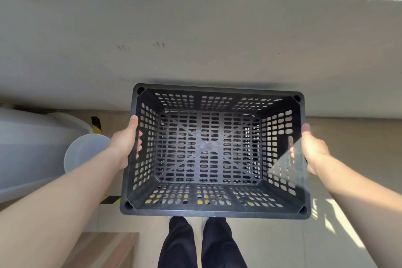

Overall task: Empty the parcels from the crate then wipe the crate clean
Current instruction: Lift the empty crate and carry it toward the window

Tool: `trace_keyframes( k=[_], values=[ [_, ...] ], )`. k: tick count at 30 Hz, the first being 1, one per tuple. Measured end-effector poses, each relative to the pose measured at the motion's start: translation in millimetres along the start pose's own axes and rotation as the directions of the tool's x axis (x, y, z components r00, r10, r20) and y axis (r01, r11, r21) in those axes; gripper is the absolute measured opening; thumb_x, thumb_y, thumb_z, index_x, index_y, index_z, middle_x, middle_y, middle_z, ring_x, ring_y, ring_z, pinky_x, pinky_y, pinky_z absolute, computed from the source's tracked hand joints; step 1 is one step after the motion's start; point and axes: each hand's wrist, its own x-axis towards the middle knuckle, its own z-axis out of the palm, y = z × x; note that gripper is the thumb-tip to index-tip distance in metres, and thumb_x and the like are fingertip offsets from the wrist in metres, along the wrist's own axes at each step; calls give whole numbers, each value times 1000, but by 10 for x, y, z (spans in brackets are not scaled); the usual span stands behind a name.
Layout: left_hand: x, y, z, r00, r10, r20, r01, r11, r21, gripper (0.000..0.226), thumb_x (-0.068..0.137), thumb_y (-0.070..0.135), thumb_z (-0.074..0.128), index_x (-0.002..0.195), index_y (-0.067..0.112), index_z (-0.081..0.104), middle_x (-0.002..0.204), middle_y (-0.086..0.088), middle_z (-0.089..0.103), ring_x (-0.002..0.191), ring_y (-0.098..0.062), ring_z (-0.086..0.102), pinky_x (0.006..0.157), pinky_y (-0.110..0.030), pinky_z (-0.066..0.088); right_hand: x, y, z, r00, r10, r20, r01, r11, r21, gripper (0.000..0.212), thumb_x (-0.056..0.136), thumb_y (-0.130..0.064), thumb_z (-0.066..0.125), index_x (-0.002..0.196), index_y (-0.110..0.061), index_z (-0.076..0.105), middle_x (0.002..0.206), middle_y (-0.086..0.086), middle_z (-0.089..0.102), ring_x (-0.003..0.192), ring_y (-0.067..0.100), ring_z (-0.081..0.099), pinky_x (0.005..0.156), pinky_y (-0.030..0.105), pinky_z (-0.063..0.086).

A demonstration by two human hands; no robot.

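Black and full of slots, a perforated plastic crate [213, 211] is hanging in the air between the person's two hands, its open top facing the camera and its whole slotted bottom showing. The left hand [127, 143] is gripping the crate's left wall, with the thumb lying up along the rim and the fingers [139, 143] curling in through the handle slot. The right hand [313, 148] is gripping the crate's right wall in the same way, thumb against the rim, its fingers showing through the handle slot on that side. A patch of sunlight is falling across the inside of the crate's right wall.

Beyond the crate's far rim a grey concrete wall [195, 39] is rising to a sunlit ledge. Left of the crate a round translucent white bucket [84, 150] is standing near the left wrist, and a large white plastic tub [26, 148] is sitting farther left. A strip of yellow-and-black hazard tape [96, 125] is showing on the floor just left of the crate. Below the crate's near rim the person's dark trouser legs [180, 246] are standing on pale floor tiles [272, 241], and a brown wooden surface [104, 248] is lying below and to the left of the crate.
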Motion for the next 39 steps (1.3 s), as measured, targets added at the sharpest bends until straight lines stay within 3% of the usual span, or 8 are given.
trace_keyframes(
  k=[5, 9, 11, 16, 23, 28, 33, 39],
  values=[
    [32, 15, 57, 998, 46, -30, -46, 999, -20, 76, 85, 83, 43, 108, 15, 69, 98, -6, 68, 92, -25, 65, 86, -42, 55, 44, 36, 13, 1000, 2, -23, -1, 999, 38, 80, 92, -74, 29, 130, -7, 54, 105, 12, 65, 101, 37, 61, 101, 49, 45],
    [7, -4, 47, 999, 43, -16, -44, 999, -30, 78, 84, 84, 44, 109, 14, 69, 101, -10, 69, 92, -27, 66, 87, -42, 56, 17, 64, 51, 1000, 16, -9, -16, 999, 34, 68, 93, -73, 27, 98, -11, 54, 76, 8, 62, 92, 35, 65, 99, 49, 48],
    [-9, -7, 7, 999, 45, -26, -45, 999, -30, 78, 84, 83, 43, 108, 14, 68, 103, -10, 70, 96, -29, 67, 86, -42, 55, -33, 44, 80, 1000, 5, 16, -6, 999, 50, 74, 93, -73, 28, 101, -6, 59, 80, 12, 66, 89, 34, 67, 97, 48, 50],
    [38, 39, -244, 1000, 8, -14, -9, 998, -62, 73, 83, 85, 41, 95, 15, 61, 75, -2, 54, 68, -21, 51, 65, -37, 47, -128, -114, 283, 999, -35, 40, 33, 998, 61, 74, 95, -69, 28, 123, -7, 56, 98, 9, 62, 101, 37, 62, 97, 45, 48],
    [55, -31, -570, 1000, 4, -25, -6, 997, -72, 69, 86, 82, 42, 91, 15, 60, 78, -4, 53, 66, -22, 50, 65, -38, 46, -135, -99, 543, 989, -50, 138, 23, 981, 191, 73, 70, -91, 34, 78, -20, 50, 81, 9, 69, 92, 34, 71, 97, 51, 51],
    [-84, -30, -585, 999, 13, -31, -16, 993, -115, 68, 86, 82, 44, 90, 16, 60, 76, -2, 53, 64, -20, 49, 62, -36, 45, -292, -154, 423, 991, -51, 125, 32, 989, 147, 67, 76, -85, 37, 81, -20, 52, 77, 7, 67, 84, 32, 72, 91, 51, 54],
    [-133, -15, -452, 1000, -23, 14, 24, 995, -101, 70, 82, 86, 44, 89, 17, 59, 74, -1, 52, 64, -19, 49, 59, -33, 46, -328, -195, 262, 997, -73, 41, 70, 996, 53, 63, 93, -71, 33, 97, -11, 51, 74, 8, 61, 71, 30, 64, 79, 41, 53],
    [-43, -246, -282, 998, -2, -66, -3, 997, -81, 71, 85, 84, 40, 95, 17, 61, 79, -3, 54, 70, -20, 51, 63, -34, 46, -279, -63, 305, 995, -95, 14, 95, 995, 5, 64, 95, -70, 26, 74, -13, 49, 74, 9, 61, 70, 28, 59, 85, 45, 50]
  ],
)
